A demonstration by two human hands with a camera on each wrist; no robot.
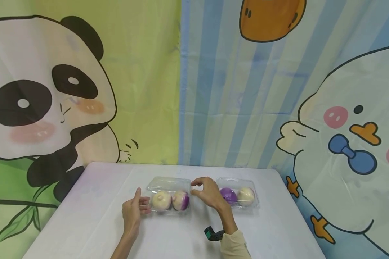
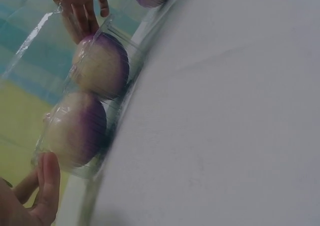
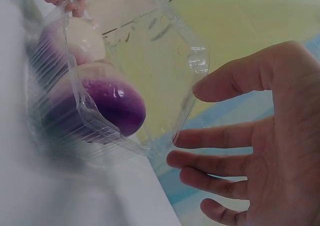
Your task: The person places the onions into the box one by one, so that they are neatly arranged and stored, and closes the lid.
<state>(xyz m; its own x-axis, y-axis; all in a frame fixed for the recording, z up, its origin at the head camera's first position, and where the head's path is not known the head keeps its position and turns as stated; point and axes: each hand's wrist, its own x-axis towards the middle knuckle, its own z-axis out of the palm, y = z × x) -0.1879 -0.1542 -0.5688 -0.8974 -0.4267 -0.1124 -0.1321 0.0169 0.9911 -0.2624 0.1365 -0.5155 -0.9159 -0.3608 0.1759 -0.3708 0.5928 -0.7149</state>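
A clear plastic clamshell box (image 1: 168, 184) stands on the table with its lid raised. Two white-and-purple turnips lie in its base, a mostly pale turnip (image 1: 161, 200) on the left and a second turnip (image 1: 180, 200) showing purple on the right. My left hand (image 1: 133, 211) is at the left end of this box, its fingers extended against the side and the thumb up. On the other side, my right hand (image 1: 209, 192) has thumb and fingers spread apart around the lid's right edge (image 3: 187, 105); whether the fingertips touch the plastic I cannot tell.
To the right is a second clear box (image 1: 251, 184) with a purple turnip (image 1: 228, 195) and a pale turnip (image 1: 246, 196), partly behind my right forearm. A black band (image 1: 214, 233) is on my right wrist. Cartoon-printed curtains hang behind the white table (image 1: 94, 216).
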